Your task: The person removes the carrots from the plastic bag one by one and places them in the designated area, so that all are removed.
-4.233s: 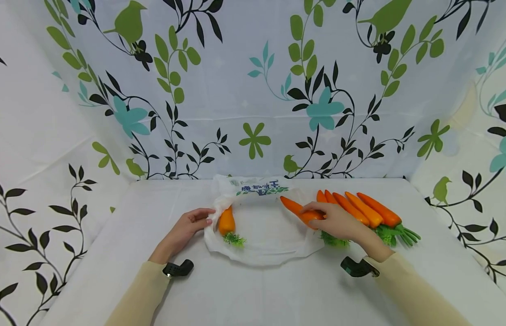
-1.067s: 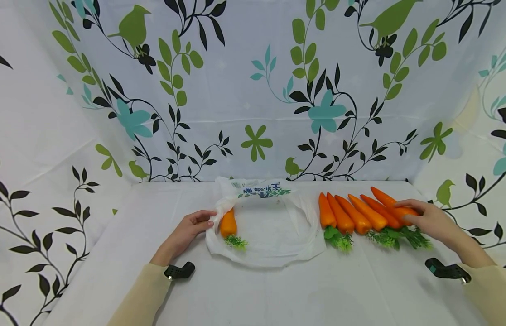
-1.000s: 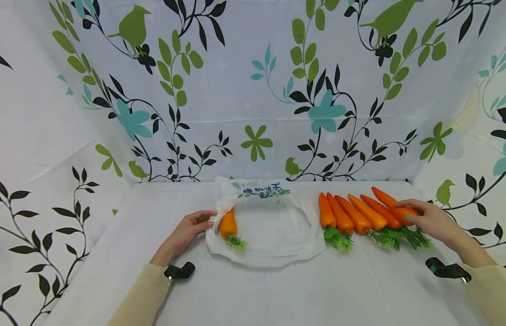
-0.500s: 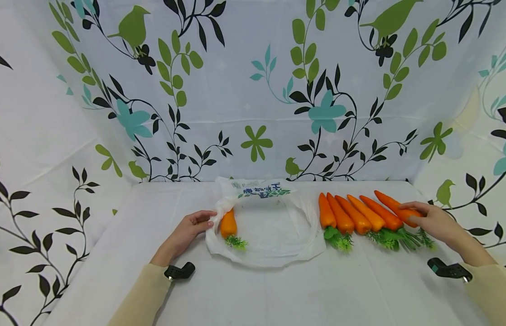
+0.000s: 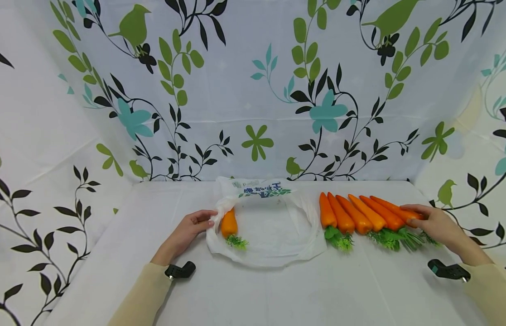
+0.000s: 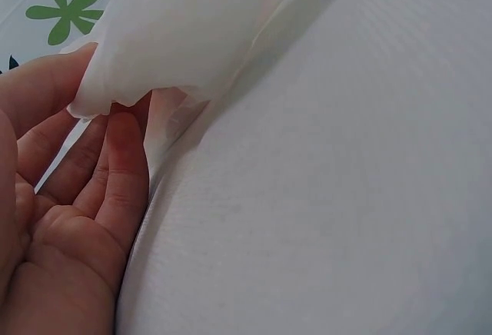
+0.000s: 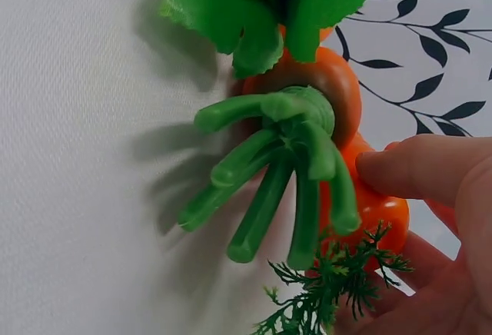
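Observation:
My left hand (image 5: pixel 185 235) pinches the left edge of a white plastic bag (image 5: pixel 262 253) that lies with its mouth spread open. In the left wrist view, the thin bag (image 6: pixel 184 35) folds over the fingertips. Inside the bag's left side is an orange carrot (image 5: pixel 228 224) with a frilly green top. My right hand (image 5: pixel 442 226) holds the rightmost carrot (image 5: pixel 399 211) by its thick end, beside a row of several carrots (image 5: pixel 362 222). Seen from the right wrist, the thumb presses the held carrot (image 7: pixel 384 216) and the other fingers lie behind it, partly hidden.
A white cloth covers the table (image 5: pixel 269 299). The row's leafy tops (image 5: pixel 385 240) point toward me, close to the bag's right edge. A patterned curtain (image 5: pixel 220 90) with leaves and birds hangs behind the table.
The right hand moved from a carrot beside the bag to one at the row's right end. In the last half second that carrot's tip swung down and left, against its neighbour. The left hand stayed put.

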`<state>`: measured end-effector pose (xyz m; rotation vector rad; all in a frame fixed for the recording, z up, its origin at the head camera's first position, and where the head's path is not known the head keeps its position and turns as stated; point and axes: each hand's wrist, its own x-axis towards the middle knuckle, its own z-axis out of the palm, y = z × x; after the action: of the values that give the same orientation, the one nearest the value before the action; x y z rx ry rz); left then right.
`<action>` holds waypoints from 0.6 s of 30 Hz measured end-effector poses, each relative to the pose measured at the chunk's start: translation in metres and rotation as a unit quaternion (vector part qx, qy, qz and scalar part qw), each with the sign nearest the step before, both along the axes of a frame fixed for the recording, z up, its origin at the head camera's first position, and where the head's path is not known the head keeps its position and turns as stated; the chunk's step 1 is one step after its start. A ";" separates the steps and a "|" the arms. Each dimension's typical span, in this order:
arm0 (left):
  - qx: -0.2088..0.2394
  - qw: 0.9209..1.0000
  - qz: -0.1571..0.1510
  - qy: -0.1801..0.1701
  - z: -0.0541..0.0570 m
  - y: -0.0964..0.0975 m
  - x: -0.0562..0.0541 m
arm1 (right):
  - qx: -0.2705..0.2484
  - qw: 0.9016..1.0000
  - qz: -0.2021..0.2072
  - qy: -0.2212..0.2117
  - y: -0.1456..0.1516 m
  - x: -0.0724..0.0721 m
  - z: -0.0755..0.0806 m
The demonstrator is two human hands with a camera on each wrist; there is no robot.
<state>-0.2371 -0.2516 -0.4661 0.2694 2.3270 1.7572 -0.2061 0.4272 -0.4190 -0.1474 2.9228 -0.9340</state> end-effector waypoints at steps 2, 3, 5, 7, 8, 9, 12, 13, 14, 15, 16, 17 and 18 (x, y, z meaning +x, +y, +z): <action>0.000 1.000 -0.002 0.000 -0.001 0.000 0.000 | -0.004 1.000 0.002 -0.002 0.000 0.000 -0.002; 0.000 1.000 -0.002 0.000 -0.001 0.000 0.000 | -0.004 1.000 0.002 -0.003 0.000 0.000 -0.002; 0.001 1.000 -0.001 -0.003 -0.002 0.000 0.000 | -0.008 1.000 0.002 -0.005 0.000 0.000 -0.004; 0.002 1.000 0.000 -0.004 -0.002 0.000 0.000 | -0.009 1.000 0.003 -0.007 -0.001 0.000 -0.005; 0.003 1.000 0.000 -0.005 -0.002 0.000 0.000 | -0.009 1.000 0.002 -0.007 -0.001 -0.001 -0.005; 0.003 1.000 0.000 -0.005 -0.002 0.000 0.000 | -0.009 1.000 0.002 -0.008 -0.001 -0.001 -0.006; 0.003 1.000 0.000 -0.005 -0.002 0.000 -0.001 | -0.014 1.000 0.004 -0.011 0.000 -0.002 -0.008; 0.003 1.000 0.000 -0.004 -0.003 0.000 -0.001 | -0.015 1.000 0.005 -0.012 0.000 -0.002 -0.009; 0.002 1.000 -0.001 -0.002 -0.003 -0.001 -0.002 | -0.017 1.000 0.006 -0.013 0.000 -0.002 -0.009; 0.002 1.000 0.001 -0.002 -0.003 -0.001 -0.002 | -0.018 1.000 0.006 -0.014 0.000 -0.002 -0.009; 0.002 1.000 0.002 -0.003 -0.004 -0.001 -0.003 | -0.018 1.000 0.007 -0.014 0.000 -0.003 -0.009; 0.003 1.000 0.003 -0.004 -0.004 -0.001 -0.003 | -0.017 1.000 0.007 -0.013 0.000 -0.003 -0.009; 0.002 1.000 0.002 -0.005 -0.004 -0.002 -0.004 | -0.016 1.000 0.007 -0.013 0.000 -0.002 -0.009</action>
<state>-0.2408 -0.2531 -0.4702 0.2555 2.3190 1.7620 -0.2086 0.4267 -0.4278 -0.1567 2.8804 -0.9726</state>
